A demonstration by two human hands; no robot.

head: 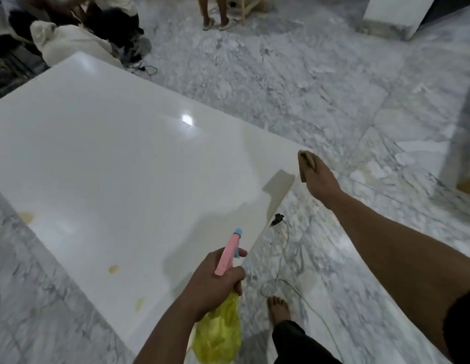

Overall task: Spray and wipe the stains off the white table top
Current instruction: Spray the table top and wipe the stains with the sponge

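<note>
A glossy white table top [118,158] fills the left and middle of the head view. Yellowish stains lie on it: one near the left edge [26,217], one [113,269] and another [139,302] near the front edge. My left hand [215,279] grips a spray bottle [223,311] with a pink and blue head and a yellow body, its nozzle pointing over the table. My right hand [320,179] holds a brownish cloth [306,164] at the table's right corner, just past the edge.
Grey marbled floor surrounds the table. A white cable with a black plug [277,219] trails on the floor by my bare foot [279,308]. Another person's feet [218,22] stand at the back. Bags and clothes [71,40] pile at the far left corner.
</note>
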